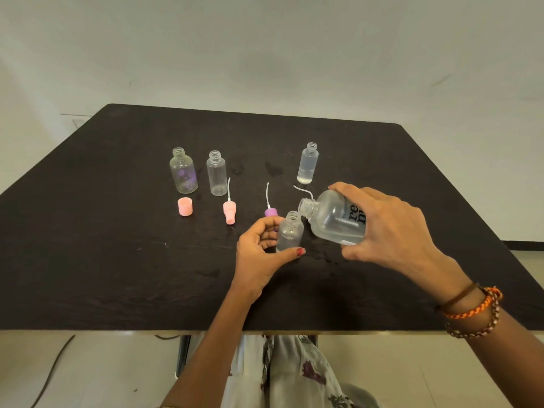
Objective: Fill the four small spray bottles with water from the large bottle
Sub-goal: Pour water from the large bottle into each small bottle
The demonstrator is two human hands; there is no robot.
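The pour into one small bottle (290, 231) is in hand: the right hand (388, 228) grips the large bottle (335, 217) round its body and holds it tipped far over to the left, its open mouth just above and beside the small bottle's open neck. The left hand (260, 254) steadies the small bottle upright on the table (117, 231), fingers curled behind it and thumb across its front near the base.

Judging from the layout, this is the second fill. The bottle at the back right (308, 163) already looks to hold water, though how full is hard to read through clear plastic; the two at the back left (183, 170) (217, 173) look empty. So roughly three fills remain, counting this one.

The next move calls for a careful tip — the two mouths are narrow, so the large bottle's lip must sit right over the small neck and the flow be kept thin, then cut off before it tops out. The left hand needs to hold firm so the light bottle does not topple. Dark damp patches on the table suggest spills are a real risk.

The large bottle is clear, round-shouldered, with a threaded neck and dark lettering — water pools along its lower side. No stream is visible at its mouth.

Spray heads with dip tubes, one pink (229, 212) and one purple (270, 212), and a pink cap (185, 206) lie on the table between the bottles.
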